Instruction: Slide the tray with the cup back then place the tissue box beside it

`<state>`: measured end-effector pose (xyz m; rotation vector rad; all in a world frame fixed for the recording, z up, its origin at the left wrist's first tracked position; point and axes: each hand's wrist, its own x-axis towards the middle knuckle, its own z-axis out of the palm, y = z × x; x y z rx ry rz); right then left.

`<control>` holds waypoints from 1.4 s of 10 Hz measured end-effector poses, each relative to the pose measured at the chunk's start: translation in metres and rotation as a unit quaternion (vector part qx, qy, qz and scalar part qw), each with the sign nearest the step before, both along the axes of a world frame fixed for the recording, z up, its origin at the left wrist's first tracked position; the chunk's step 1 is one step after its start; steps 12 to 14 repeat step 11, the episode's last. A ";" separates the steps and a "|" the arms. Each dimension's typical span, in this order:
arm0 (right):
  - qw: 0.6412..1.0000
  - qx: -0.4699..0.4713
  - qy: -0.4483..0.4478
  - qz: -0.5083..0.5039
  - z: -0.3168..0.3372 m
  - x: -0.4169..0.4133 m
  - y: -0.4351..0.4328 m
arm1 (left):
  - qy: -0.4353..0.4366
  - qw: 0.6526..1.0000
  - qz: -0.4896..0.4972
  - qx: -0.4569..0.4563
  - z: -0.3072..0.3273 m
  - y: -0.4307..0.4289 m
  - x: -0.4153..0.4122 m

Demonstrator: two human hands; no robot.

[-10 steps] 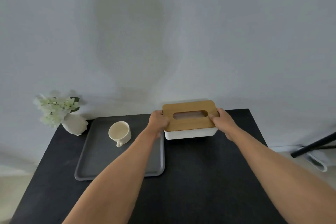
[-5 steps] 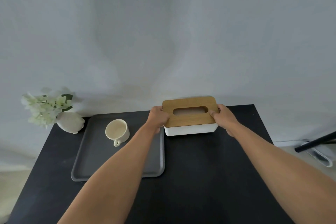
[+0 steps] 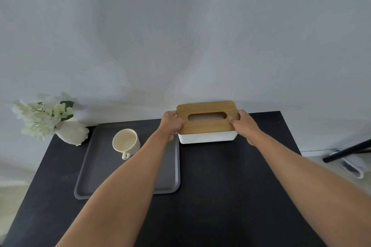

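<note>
Moved back, tissue box (image 3: 206, 138) lies crosswise beside tray (image 3: 94, 170); both hands (image 3: 171, 124) grip its ends.

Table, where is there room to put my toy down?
The black table is bare in front of the tissue box, right of the tray. The back is crowded: vase, cup, box, both hands.

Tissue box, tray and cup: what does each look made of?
Tissue box: white body, probably matte plastic; its lid shows brown wood grain, likely wood or bamboo. Tray: plain matte grey with a raised rim, plastic or coated metal, can't tell. Cup: cream, smooth with a slight sheen, likely ceramic.
</note>
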<state>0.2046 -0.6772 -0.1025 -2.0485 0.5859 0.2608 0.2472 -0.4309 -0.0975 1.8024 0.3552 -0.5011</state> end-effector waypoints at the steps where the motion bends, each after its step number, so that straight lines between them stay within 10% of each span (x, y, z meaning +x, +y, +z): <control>1: 1.000 -0.005 0.003 0.004 -0.001 0.003 0.000 | 0.002 1.000 0.001 -0.001 -0.003 0.000 0.001; 14: 0.996 -0.059 -0.072 0.005 0.034 -0.009 -0.001 | -0.061 0.983 0.034 0.171 0.009 0.010 -0.034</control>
